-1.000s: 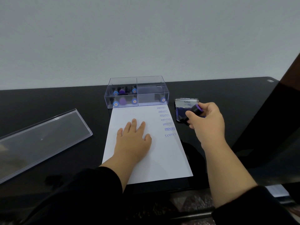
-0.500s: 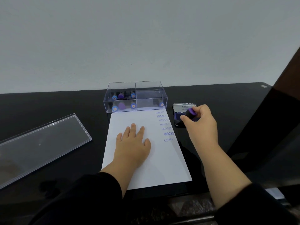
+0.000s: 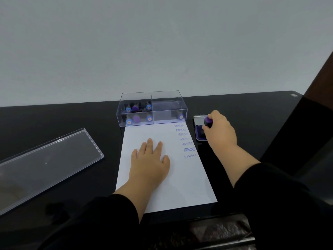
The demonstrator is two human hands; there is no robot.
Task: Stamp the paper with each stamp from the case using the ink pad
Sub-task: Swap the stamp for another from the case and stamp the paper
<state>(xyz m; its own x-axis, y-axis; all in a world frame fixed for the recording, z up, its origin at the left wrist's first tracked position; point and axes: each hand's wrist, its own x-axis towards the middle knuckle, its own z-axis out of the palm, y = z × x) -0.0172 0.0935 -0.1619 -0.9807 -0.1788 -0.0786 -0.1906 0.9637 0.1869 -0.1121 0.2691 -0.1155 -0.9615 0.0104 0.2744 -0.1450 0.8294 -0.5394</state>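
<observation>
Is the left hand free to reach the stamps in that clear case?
Probably yes. The left hand lies flat on the paper, holding nothing, and the case stands open-topped just beyond its fingertips, nothing between.

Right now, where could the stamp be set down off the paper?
Bare black table lies between the clear lid and the paper. It is crowded around the ink pad, where the right hand holds the stamp.

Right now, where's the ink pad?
In the head view, the ink pad lies open on the black table, right of the paper, under the right hand.
</observation>
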